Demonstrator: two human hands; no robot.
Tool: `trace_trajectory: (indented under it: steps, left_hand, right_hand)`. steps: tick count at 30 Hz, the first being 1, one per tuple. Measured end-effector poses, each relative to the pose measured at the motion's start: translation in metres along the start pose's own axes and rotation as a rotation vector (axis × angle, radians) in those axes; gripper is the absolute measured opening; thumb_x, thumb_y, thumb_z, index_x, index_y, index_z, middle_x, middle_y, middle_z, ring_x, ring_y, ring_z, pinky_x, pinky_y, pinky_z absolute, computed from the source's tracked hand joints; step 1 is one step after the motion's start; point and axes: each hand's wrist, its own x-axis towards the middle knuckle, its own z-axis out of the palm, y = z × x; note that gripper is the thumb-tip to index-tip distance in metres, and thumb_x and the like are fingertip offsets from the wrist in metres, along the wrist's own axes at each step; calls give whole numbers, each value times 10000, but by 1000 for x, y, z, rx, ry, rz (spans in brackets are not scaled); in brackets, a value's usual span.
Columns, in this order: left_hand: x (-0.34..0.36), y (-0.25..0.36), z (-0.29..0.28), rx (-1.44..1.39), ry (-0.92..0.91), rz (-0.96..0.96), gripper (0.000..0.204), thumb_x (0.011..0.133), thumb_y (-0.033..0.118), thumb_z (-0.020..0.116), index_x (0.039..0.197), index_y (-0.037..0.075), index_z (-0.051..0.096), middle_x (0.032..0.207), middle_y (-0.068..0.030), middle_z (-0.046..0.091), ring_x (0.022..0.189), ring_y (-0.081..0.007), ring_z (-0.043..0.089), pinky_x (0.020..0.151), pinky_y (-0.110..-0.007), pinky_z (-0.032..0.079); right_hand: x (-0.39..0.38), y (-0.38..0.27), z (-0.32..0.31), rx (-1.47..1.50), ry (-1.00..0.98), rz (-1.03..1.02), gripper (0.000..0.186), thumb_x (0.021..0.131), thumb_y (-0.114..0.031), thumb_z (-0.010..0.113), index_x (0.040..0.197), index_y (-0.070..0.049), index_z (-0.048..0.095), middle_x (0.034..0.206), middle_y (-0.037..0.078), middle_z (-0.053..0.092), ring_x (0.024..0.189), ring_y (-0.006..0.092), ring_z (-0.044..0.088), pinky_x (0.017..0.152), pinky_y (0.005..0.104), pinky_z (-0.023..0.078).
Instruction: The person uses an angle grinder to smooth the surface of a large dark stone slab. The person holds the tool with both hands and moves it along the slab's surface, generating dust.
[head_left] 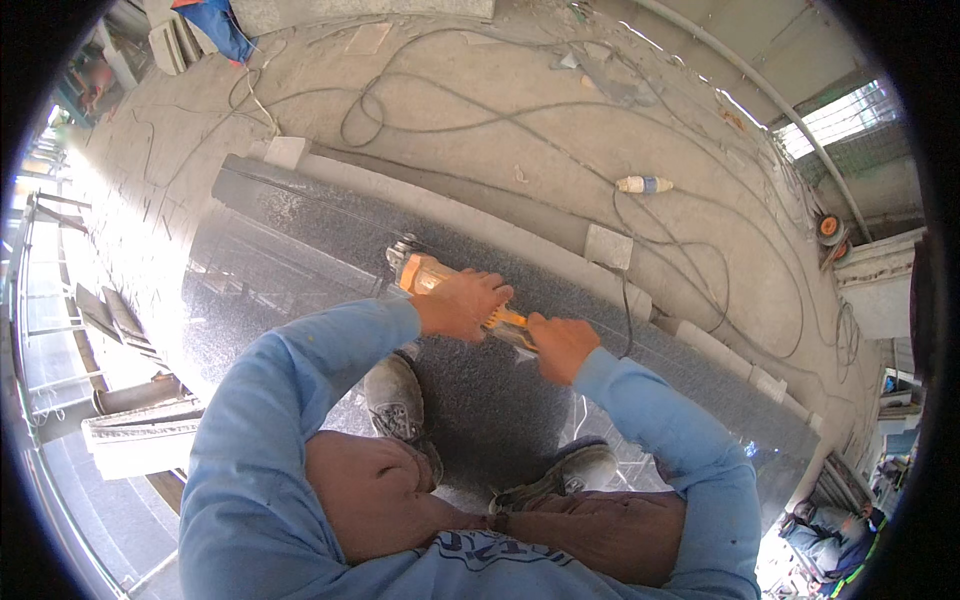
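Note:
An orange angle grinder [428, 274] lies across the middle of the view, its metal head and disc at the upper left, over a dark speckled stone slab [300, 215]. My left hand [465, 305] is wrapped over the front of the grinder's body. Farther back, my right hand [563, 346] grips its rear handle. The disc is close to the slab's surface; whether it touches I cannot tell. A dark cord [627, 318] runs up near my right hand, past the slab's far edge.
Pale blocks [608, 246] line the slab's far edge. Cables loop over the dusty floor beyond, with a blue and white connector [645, 185] among them. My shoes [395, 398] are on the dark stone. Metal railings [50, 330] stand at the left, and a wheel [828, 226] at the far right.

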Motion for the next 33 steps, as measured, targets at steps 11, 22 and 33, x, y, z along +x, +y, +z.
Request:
trace_trajectory:
  steps: [11,22,33]
  left_hand:
    - [-7,-21,0,12,-55,-41,748,624,247,853,1264,9,547,1139,-172,578,1120,-348,589,978,-451,472]
    - [-12,-28,0,26,-2,-11,704,630,243,848,1226,25,542,1097,-162,574,1087,-349,598,934,-471,489]
    - [10,15,0,6,-32,4,713,665,247,842,1271,31,535,1145,-165,586,1125,-338,594,952,-454,483]
  right_hand:
    - [30,0,13,29,21,-35,282,827,-53,634,1087,10,544,923,221,708,880,383,713,764,495,564]
    - [33,-8,5,16,16,-25,324,795,-84,704,1072,4,559,942,208,714,904,372,714,776,483,566]
    - [-13,6,-2,-17,-39,36,301,790,-67,677,1052,7,549,886,227,704,851,390,711,754,494,563]
